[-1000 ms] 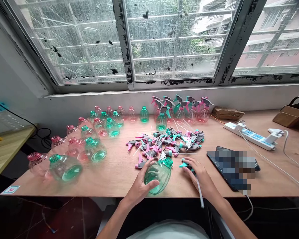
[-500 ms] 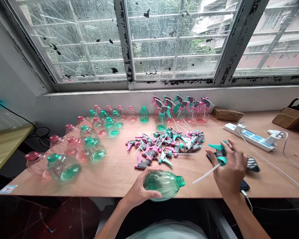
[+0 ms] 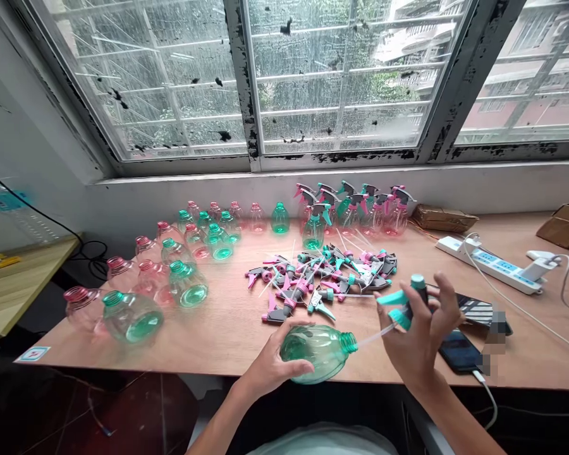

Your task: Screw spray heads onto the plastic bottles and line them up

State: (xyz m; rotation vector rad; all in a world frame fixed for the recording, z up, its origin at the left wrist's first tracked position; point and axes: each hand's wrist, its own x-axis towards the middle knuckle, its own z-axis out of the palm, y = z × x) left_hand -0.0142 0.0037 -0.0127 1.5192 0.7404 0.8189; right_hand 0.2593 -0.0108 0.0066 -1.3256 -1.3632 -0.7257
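My left hand (image 3: 277, 360) is wrapped round a clear green bottle (image 3: 320, 355), tilted on its side at the table's front edge, its mouth facing right. In my right hand (image 3: 415, 338) is a spray head (image 3: 405, 303) with a teal trigger and collar, gripped by the fingers. Its thin white tube (image 3: 377, 335) points left, the tip at the bottle's mouth; whether it is inside I cannot quite tell. Just beyond both hands lies a pile of loose pink, teal and grey spray heads (image 3: 322, 275).
Open pink and green bottles (image 3: 189, 284) stand in rows at the left. Several bottles with spray heads fitted (image 3: 351, 215) stand by the wall. A power strip (image 3: 490, 264), a phone (image 3: 459, 351) with a cable, and a brown package (image 3: 443, 218) are on the right.
My right hand has moved left and slightly down, turning the spray head and bringing its tube to the bottle's mouth. My left hand still holds the bottle. The view has shifted slightly.
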